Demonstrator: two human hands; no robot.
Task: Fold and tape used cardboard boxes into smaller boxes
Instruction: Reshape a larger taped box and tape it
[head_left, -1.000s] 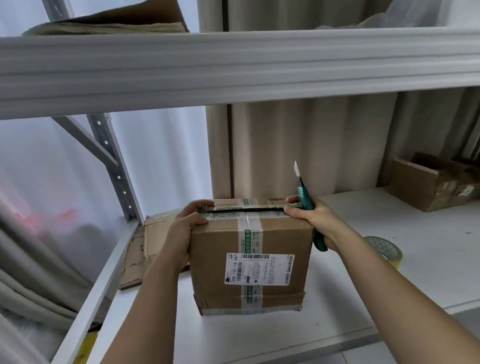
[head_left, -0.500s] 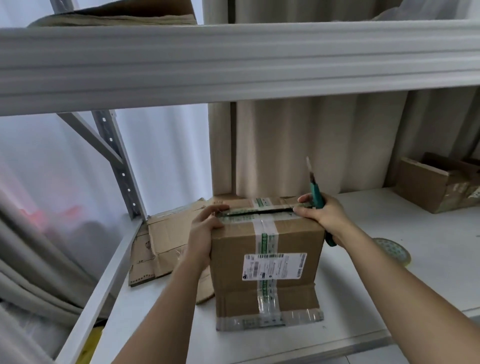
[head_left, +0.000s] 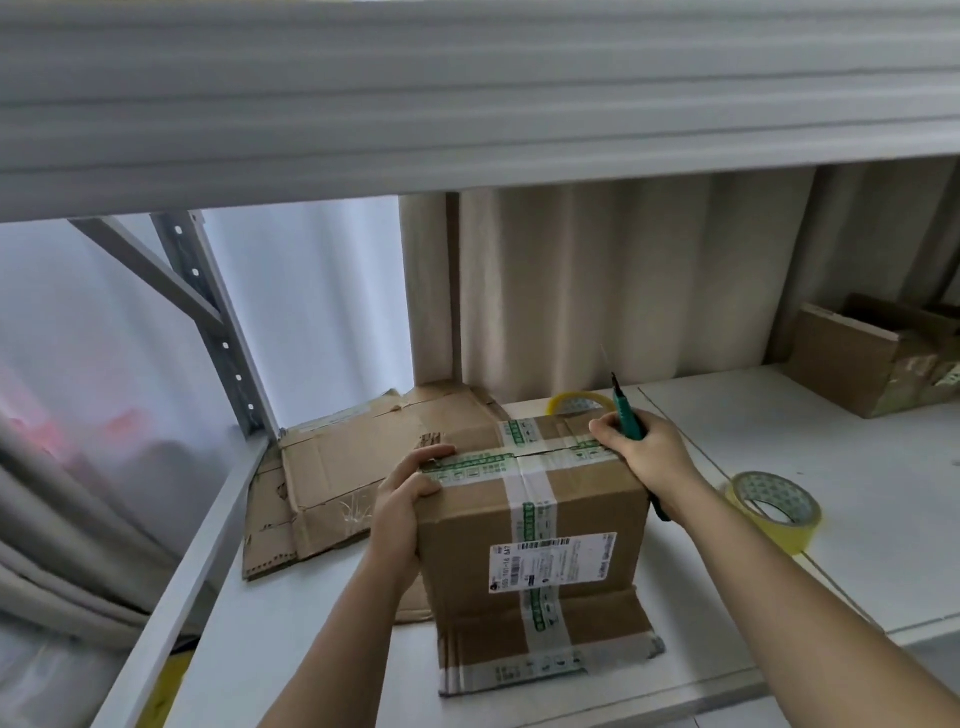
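At the far left, a grey upright (head_left: 218, 332) of the rack rises from the corner of the white shelf (head_left: 779, 436). Just right of it, a flattened piece of cardboard (head_left: 332, 483) lies on the shelf, its near edge partly tucked under the box. The left hand (head_left: 402, 512) grasps the box (head_left: 535, 545) at its upper left corner, fingers curled over the top edge onto the green-printed tape and the thumb along the near face. The box stands on the shelf in the middle, with tape crossing its top and running down the front past a white label (head_left: 553, 564); a loose flap (head_left: 545, 644) juts out at its base. The right hand (head_left: 647, 457) rests at the box's upper right corner, clenched around a green knife (head_left: 626, 410) whose blade points up and away. Behind the box a tape roll (head_left: 576, 402) peeks out, and another roll (head_left: 774, 506) lies on the shelf just right of the right forearm. At the far right, a second open box (head_left: 872, 364) sits against the curtain (head_left: 597, 280).
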